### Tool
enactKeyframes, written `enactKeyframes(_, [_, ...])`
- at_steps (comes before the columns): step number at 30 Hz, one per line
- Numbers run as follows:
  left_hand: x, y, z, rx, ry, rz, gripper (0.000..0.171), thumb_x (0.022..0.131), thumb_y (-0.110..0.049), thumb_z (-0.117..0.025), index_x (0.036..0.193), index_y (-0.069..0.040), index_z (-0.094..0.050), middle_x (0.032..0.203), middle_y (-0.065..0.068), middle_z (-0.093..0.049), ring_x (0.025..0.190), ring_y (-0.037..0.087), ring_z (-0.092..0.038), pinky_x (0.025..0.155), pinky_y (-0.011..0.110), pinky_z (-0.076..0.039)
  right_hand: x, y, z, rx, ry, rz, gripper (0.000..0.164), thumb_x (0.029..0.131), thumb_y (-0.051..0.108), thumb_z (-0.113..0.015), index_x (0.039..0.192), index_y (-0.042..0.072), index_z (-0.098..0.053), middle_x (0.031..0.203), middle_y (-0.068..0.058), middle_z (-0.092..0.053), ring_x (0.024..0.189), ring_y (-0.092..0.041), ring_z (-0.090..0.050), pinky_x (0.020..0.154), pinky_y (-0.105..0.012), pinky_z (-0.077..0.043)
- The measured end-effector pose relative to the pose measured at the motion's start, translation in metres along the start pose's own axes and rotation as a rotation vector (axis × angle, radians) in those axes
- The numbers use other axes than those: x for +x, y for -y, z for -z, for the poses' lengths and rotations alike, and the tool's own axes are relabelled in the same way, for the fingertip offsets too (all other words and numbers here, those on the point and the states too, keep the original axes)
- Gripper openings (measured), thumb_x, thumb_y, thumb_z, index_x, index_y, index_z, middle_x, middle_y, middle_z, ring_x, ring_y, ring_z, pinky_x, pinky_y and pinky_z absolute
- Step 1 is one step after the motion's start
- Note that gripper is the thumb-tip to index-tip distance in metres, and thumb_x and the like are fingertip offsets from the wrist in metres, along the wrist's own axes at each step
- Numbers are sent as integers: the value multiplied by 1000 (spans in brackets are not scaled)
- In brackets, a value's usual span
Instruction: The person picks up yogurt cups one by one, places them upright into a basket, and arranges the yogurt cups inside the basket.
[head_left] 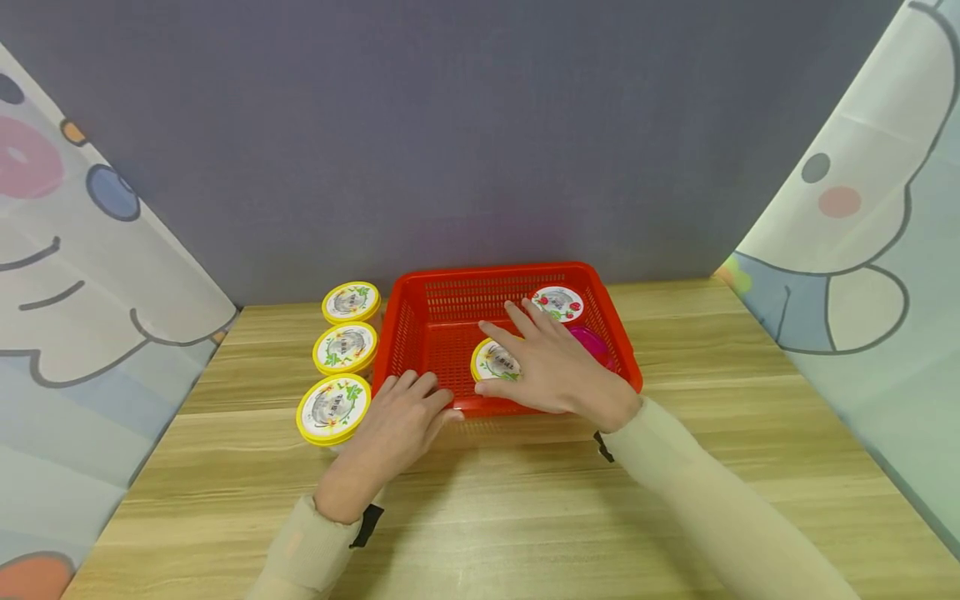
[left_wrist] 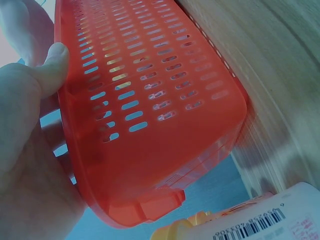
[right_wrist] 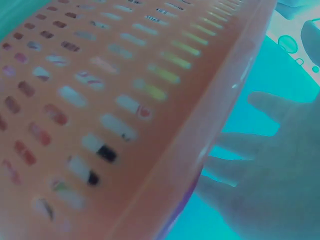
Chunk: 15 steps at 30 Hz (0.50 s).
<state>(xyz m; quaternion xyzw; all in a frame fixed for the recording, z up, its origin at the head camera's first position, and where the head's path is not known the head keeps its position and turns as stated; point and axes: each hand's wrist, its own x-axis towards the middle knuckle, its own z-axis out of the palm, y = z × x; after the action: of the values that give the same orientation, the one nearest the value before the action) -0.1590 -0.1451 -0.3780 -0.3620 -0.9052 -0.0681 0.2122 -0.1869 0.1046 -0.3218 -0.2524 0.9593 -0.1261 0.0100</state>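
Note:
A red plastic basket [head_left: 448, 337] with slotted walls sits on the table. My left hand [head_left: 403, 421] holds its front left corner, fingers over the rim and thumb along the outside, as the left wrist view also shows. Above the basket's right half my right hand [head_left: 551, 360] is spread, palm down, over a yellow-lidded tub [head_left: 495, 360] that it partly covers. Behind that hand, inside the basket, lie a round tub with a strawberry-patterned lid [head_left: 558, 303] and a magenta round item [head_left: 592, 343], half hidden by the hand. In the right wrist view the fingers [right_wrist: 235, 145] look straight and apart.
Three yellow-lidded tubs stand in a row left of the basket: a back one [head_left: 351, 302], a middle one [head_left: 345, 347] and a front one [head_left: 333, 408] close to my left hand. A grey wall [head_left: 480, 150] rises behind the wooden table [head_left: 480, 517].

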Motion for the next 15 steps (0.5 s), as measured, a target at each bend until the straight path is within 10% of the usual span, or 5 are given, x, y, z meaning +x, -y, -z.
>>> enactKeyframes(15, [-1, -1, -1, 1, -5, 2, 23, 95, -37, -71, 98, -14, -74, 86, -1, -54, 81, 23, -49, 71, 34, -40, -36, -27, -3, -44, -158, 51, 83, 92, 68, -57, 159, 22, -37, 166, -19, -20, 153, -40, -17, 121, -56, -15])
